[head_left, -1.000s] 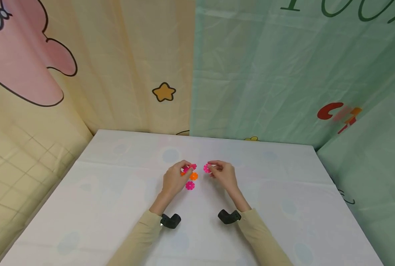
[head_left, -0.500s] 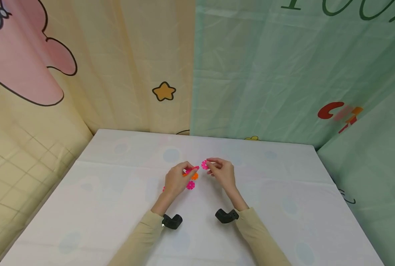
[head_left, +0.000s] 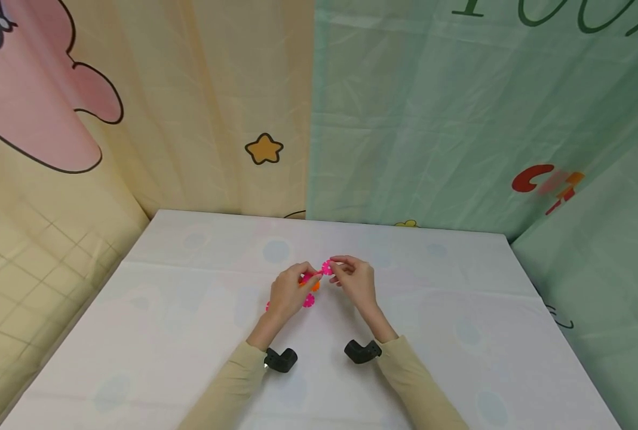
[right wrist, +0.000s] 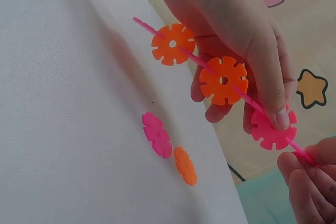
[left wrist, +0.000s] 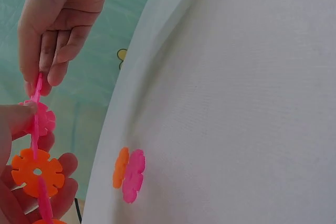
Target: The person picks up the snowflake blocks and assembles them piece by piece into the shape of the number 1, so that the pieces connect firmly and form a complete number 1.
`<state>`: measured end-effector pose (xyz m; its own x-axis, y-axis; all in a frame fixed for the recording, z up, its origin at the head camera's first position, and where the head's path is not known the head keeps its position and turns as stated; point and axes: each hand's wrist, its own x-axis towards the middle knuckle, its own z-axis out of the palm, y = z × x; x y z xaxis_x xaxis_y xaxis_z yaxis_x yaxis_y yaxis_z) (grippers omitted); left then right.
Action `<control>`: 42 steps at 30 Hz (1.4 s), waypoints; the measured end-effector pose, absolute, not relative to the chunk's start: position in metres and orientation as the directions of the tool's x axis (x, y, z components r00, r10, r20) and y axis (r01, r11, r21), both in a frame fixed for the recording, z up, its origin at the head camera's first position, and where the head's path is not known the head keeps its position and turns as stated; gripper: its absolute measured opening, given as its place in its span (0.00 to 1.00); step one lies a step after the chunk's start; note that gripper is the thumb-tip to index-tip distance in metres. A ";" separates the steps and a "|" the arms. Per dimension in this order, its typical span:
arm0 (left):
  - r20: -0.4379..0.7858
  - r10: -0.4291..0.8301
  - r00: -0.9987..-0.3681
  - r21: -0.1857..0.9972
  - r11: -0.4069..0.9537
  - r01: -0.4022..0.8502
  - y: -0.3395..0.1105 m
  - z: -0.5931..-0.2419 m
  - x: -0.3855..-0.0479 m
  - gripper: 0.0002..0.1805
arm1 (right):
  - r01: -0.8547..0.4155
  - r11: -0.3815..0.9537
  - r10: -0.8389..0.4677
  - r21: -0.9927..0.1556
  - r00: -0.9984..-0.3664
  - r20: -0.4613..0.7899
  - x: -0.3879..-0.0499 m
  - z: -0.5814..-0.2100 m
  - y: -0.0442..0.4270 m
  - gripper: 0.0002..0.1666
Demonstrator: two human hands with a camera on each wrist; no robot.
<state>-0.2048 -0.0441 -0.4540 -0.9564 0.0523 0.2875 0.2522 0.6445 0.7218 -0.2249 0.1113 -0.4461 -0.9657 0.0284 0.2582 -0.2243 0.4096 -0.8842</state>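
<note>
A person's two bare hands work close together above a white-covered counter (head_left: 190, 310), joining small flower-shaped plastic discs with notched edges. The left hand (head_left: 292, 292) has its thumb and fingers closed on a pink disc (right wrist: 270, 134) at one end of a chain, its other fingers loosely bent. From that grip the chain trails back beneath the left palm, discs turned flat and edge-on by turns: pink edge-on pieces slotted between a nearer orange disc (right wrist: 224, 81) and a farther orange disc (right wrist: 173, 44). Just to the right of the left hand's fingertips, the right hand (head_left: 356, 283) pinches another pink disc (left wrist: 37, 90) between thumb and fingertips; it meets the held one's edge, though how deeply it is slotted is unclear. On the counter below the hands, just right of the left hand, lie a loose pink disc (left wrist: 134, 176) and, beside it, a loose orange disc (left wrist: 121, 167). Behind each hand, a black device sits at the cuff of a beige sleeve (head_left: 227, 382).
</note>
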 end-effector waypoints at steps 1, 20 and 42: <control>0.290 0.055 -0.955 0.717 0.648 0.256 -0.044 -0.454 -0.205 0.06 | -0.232 0.411 0.028 -0.882 -0.964 0.266 -0.225 -0.446 0.111 0.10; 0.415 0.053 -0.908 0.690 0.632 0.352 -0.038 -0.446 -0.203 0.06 | -0.259 0.395 0.069 -0.882 -0.948 0.309 -0.218 -0.432 0.105 0.07; 0.440 0.078 -0.895 0.690 0.608 0.393 -0.035 -0.450 -0.201 0.06 | -0.148 0.217 0.167 -0.965 -0.968 0.186 -0.208 -0.439 0.099 0.08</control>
